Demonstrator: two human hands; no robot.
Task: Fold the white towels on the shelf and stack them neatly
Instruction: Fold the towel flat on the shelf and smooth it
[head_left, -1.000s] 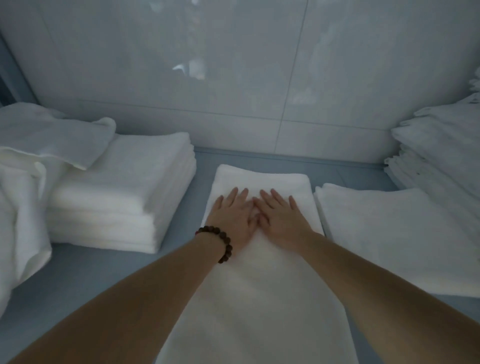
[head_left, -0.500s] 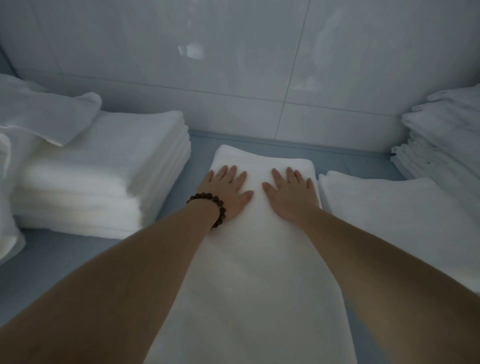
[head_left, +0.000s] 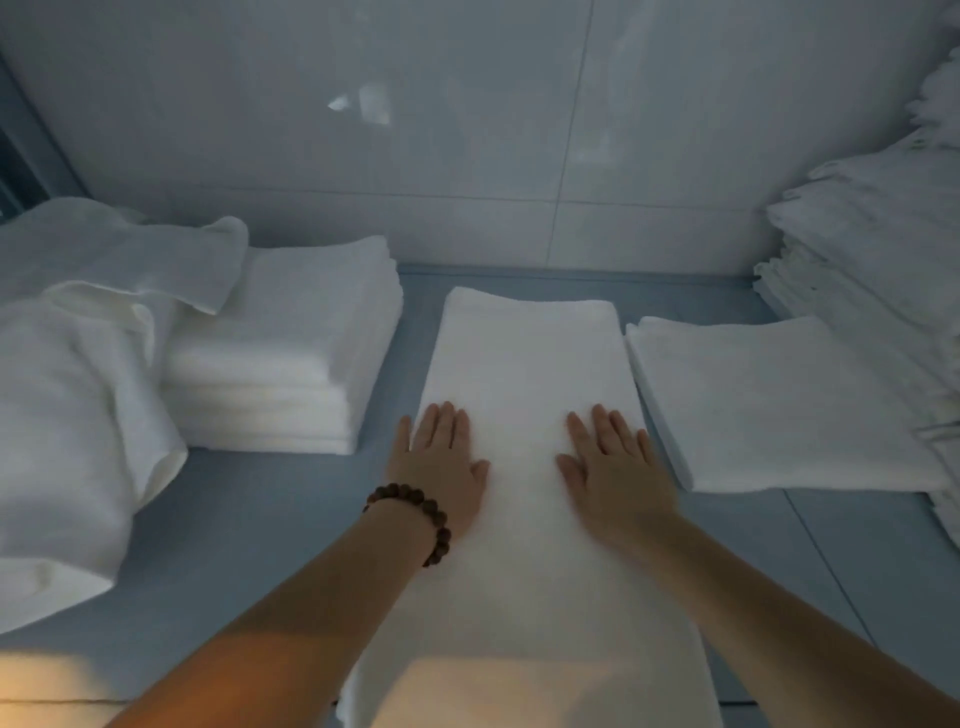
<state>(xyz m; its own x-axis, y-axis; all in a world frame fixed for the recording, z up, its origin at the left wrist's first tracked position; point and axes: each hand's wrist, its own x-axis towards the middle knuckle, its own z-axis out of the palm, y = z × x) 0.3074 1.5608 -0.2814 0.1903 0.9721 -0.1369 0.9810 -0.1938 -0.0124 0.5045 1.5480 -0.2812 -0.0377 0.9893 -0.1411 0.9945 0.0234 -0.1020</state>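
**Palms sweeping outward: the long towel is being smoothed for its next fold**

You are pressing both palms on the long white terry towel (head_left: 524, 358), which is lying lengthwise down the middle of the blue-grey shelf (head_left: 249, 530), already folded into a narrow strip. Your left hand (head_left: 441, 462) is lying flat at the towel's left edge, fingers straight, the little finger reaching past the edge. Your right hand (head_left: 615, 467) is lying flat near the towel's right edge, fingers slightly spread. Neither is gripping anything.

A second ago your hands were touching at the towel's centre; now they are sitting well apart. So you are sweeping outward and flattening the creases, and I judge the strip is nearly ready for a crosswise fold.

The cloth is looking soft, thick and matte, its far end squared with rounded corners. Left of the long towel, a neat stack of folded white towels (head_left: 291, 332) is standing, with loose rumpled white towels (head_left: 67, 405) beyond. Just right of it, a flat folded white towel (head_left: 769, 405) is lying, and further right a tall pile of thinner white cloths (head_left: 872, 249) is rising.
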